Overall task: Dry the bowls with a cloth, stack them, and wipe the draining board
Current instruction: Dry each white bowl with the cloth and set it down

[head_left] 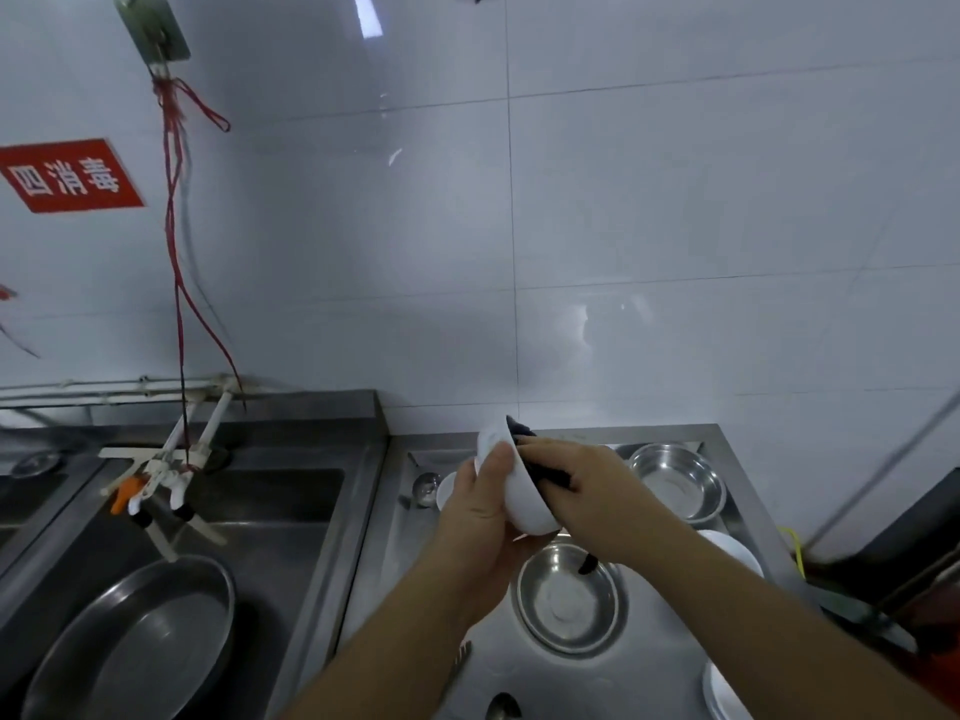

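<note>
My left hand (480,504) grips a white bowl (522,498) from outside, tilted on its side above the steel draining board (665,662). My right hand (587,491) holds a dark cloth (545,470) pushed into the bowl's mouth; a tail of the cloth hangs below the wrist. On the board lie a steel bowl (569,600) beneath my hands, another steel bowl (680,483) at the back right, a white bowl (445,491) behind my left hand, and white bowls at the right (732,553) and front right (722,693).
A deep sink (270,511) lies to the left with a large steel basin (135,636) in it and a tap (161,470) above. A ladle (426,488) and spoon (503,706) lie on the board. White tiled wall behind; dark clutter at the right edge.
</note>
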{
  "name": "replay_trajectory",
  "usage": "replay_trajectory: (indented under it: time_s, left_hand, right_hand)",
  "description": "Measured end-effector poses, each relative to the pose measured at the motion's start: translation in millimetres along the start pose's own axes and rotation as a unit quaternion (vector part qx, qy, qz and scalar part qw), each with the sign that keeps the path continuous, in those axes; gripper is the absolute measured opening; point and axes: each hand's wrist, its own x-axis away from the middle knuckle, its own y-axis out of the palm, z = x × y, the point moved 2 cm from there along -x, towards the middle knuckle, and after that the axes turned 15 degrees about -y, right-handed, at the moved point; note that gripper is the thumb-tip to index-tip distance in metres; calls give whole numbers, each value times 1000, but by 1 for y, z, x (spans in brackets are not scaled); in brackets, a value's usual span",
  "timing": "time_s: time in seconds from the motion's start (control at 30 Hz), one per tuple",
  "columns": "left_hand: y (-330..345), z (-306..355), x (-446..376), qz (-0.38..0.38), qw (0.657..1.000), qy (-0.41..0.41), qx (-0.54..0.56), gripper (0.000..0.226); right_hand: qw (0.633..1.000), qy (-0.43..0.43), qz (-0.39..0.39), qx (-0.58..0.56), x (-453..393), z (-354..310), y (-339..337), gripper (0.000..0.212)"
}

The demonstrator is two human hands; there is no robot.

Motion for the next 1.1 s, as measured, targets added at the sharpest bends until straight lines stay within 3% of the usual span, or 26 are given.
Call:
replay_trajectory:
  time_s: [0.17,0.3,0.37,0.47,0.57,0.7,0.73,0.8,0.87,0.93,1.0,1.1]
  left_hand:
    - [-17,24,0,44,990,37,-128,72]
    - [-38,39,1,-5,972,68,-227,79]
    - [-49,47,4,-51,964,71,-251,81]
    - [-63,54,11,-99,962,60,-249,92]
    - [-72,56,13,-128,962,57,-234,103]
    - [-69,46,12,-176,966,22,-187,115]
    - [-69,45,11,-173,969,20,-175,115]
    - [-67,44,10,-163,973,34,-160,109]
    - [-66,43,7,-151,974,56,-158,100]
    - [-65,38,6,-116,979,67,-156,88]
    - [-65,30,4,-91,984,57,-142,82]
    - [-67,24,2,-69,989,47,-121,74]
  right_hand:
    - [991,96,-82,37,-22,-10,4,21]
    - [978,178,-84,-70,-33,-23,5,26]
    - [957,223,-49,-177,-34,-26,9,22]
    - [894,306,19,-326,-29,-30,21,19]
    - [824,348,78,-440,-24,-32,42,29]
    - [763,290,252,-519,-34,-36,59,35]
    - [733,273,283,-554,-36,-38,62,35]
    - [673,271,308,-615,-40,-42,68,40]
    - [636,283,321,-642,-41,-36,76,42]
    - [637,308,382,-595,-40,-30,75,40]
    - [672,325,431,-507,-40,-29,69,27]
    - [808,300,405,-305,-34,-24,66,22]
